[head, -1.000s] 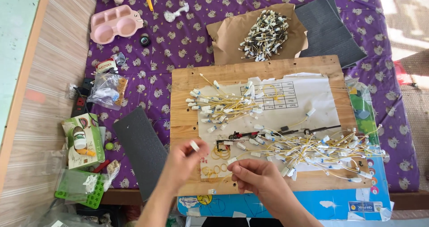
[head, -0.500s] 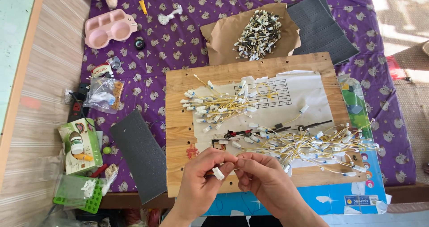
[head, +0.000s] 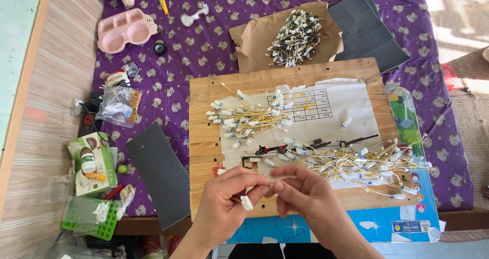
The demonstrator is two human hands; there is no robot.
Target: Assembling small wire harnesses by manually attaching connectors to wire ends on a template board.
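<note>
My left hand [head: 224,205] and my right hand [head: 305,200] meet above the front edge of the wooden board [head: 204,93]. Together they pinch one thin wire with a small white connector [head: 246,203] hanging under my left fingers. A loose bundle of yellow wires with white connectors [head: 356,163] lies just right of my hands. A second such bundle [head: 249,117] lies further back on the board, partly on a white printed sheet [head: 331,111].
A pile of finished wire pieces [head: 295,37] rests on brown paper at the back. Dark grey foam pads [head: 158,175] [head: 367,29] lie left and back right. A pink tray [head: 127,30], plastic bags [head: 119,106] and a green box [head: 91,162] crowd the purple cloth at left.
My left hand came in from the left with a connector and joined my right hand. Both hands now hold the wire together, slightly higher over the board's front edge.
</note>
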